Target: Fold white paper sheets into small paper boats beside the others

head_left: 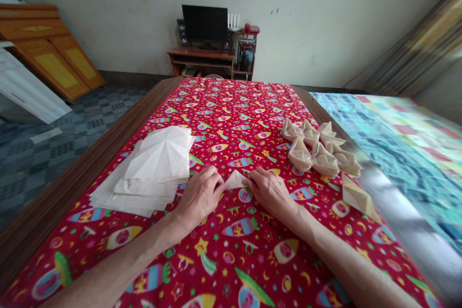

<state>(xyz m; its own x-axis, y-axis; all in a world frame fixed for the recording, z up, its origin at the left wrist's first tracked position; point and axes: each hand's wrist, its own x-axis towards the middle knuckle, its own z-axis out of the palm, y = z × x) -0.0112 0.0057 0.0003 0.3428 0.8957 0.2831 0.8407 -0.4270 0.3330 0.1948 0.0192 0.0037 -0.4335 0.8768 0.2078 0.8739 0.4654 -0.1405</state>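
Observation:
A small folded piece of white paper [235, 180] lies at the middle of the red patterned cloth [234, 255], its peak pointing away from me. My left hand [204, 187] pinches its left corner, fingers curled together. At the right corner, my right hand [270, 187] closes on the same paper with thumb and fingers. Left of my hands is a stack of creased white paper sheets [159, 159], unevenly piled. Over on the right stand several nested stacks of folded paper boats [325, 159]. One more folded paper piece [357, 195] lies nearer me, by the cloth's right edge.
A bed with a blue and checked cover [390, 139] adjoins the table's right side. Beyond the table's far end, a small desk [202, 55] holds a monitor [205, 24] and speakers. A wooden cabinet [54, 53] and a white appliance [29, 86] stand at the left.

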